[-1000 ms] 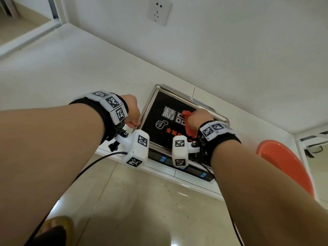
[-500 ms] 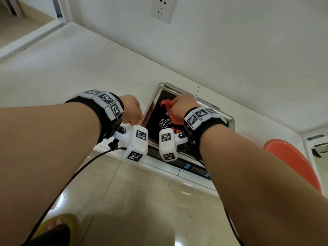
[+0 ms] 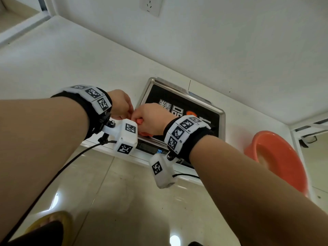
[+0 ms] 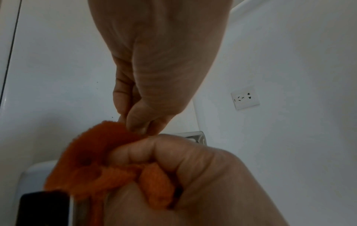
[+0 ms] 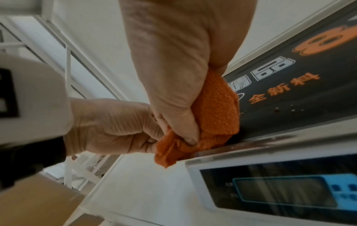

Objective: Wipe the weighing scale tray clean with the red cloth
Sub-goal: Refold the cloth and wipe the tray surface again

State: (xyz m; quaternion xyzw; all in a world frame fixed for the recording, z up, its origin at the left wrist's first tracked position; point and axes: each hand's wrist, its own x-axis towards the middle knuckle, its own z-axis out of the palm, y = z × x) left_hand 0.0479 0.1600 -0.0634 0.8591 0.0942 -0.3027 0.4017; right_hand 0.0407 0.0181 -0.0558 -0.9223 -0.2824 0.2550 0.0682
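Red cloth (image 5: 216, 110) now at tray (image 3: 220, 110) near-left corner (was mid-tray); right hand (image 3: 150, 119) clutches it, left hand (image 3: 120, 103) seemingly pinches its edge — probably regripping.

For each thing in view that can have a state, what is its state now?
red cloth: bunched, at the tray's near left corner.
right hand: grips the cloth.
left hand: pinches a cloth edge.
scale tray: seated on the scale, specks remain.
scale display: blank.
wall socket: nothing plugged in.
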